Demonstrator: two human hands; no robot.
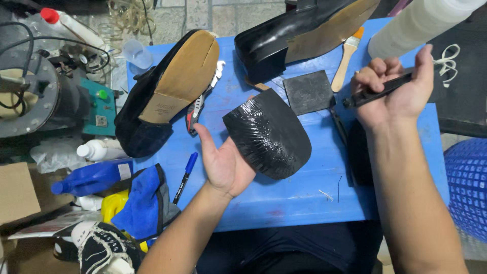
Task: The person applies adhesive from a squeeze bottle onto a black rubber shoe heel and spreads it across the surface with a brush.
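hands work mid-frame over the blue desk: left hand, fingers spread, props a glossy black rubber sole piece face-up for inspection; right hand, fist closed, grips a slim black knife handle upper right.

Black rubber sole piece and black-handled tool, both in hand

The glossy, ribbed black rubber sole piece, rounded at 1 end, rests tilted on the left hand, jutting up and right of its palm. The slim black tool lies crosswise in the right hand, fingers curled over it.
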